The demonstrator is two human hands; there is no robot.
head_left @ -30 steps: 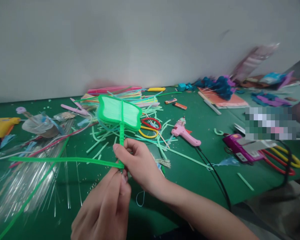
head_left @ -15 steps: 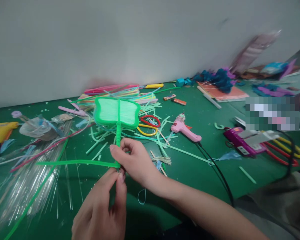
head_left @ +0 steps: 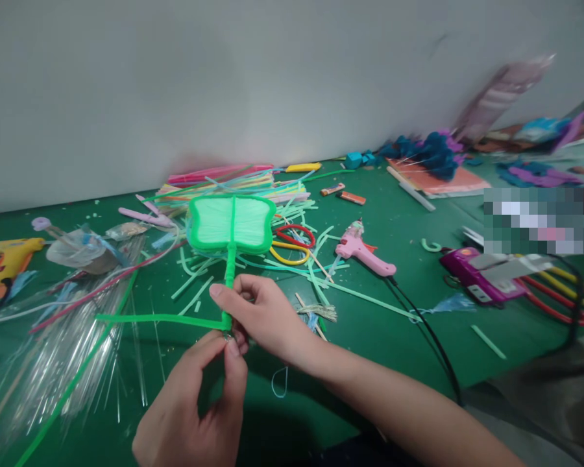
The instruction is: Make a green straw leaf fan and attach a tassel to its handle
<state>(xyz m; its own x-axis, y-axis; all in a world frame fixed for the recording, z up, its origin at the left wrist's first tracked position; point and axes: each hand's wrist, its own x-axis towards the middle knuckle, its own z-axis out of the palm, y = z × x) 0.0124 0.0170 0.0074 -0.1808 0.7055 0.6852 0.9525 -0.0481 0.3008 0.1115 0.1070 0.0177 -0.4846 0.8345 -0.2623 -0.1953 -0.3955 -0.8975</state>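
A green fan [head_left: 209, 224], a pale panel edged with fuzzy pipe cleaner, stands upright above the table. My right hand [head_left: 267, 314] is closed around the lower part of its wrapped handle [head_left: 230, 266], thumb along the front. From the handle's bottom end a loose green pipe cleaner [head_left: 160, 318] sticks out to the left. Just under that end, my left hand [head_left: 192, 395] pinches a tiny metal ring [head_left: 228, 336] between thumb and forefinger. The fingertips of both hands nearly meet there, and part of the ring is hidden.
Behind the fan lies a heap of coloured pipe cleaners [head_left: 224, 176]. A pink glue gun [head_left: 365, 253] with a black cord rests to the right, near a purple box [head_left: 481, 275]. Clear thin sticks [head_left: 87, 350] and a yellow glue gun [head_left: 12, 256] lie left. Another person's sleeve [head_left: 540, 383] shows at right.
The view has shifted slightly, so the table things appear a little further right. Both hands keep their grips, and the fan sits slightly lower in the picture.
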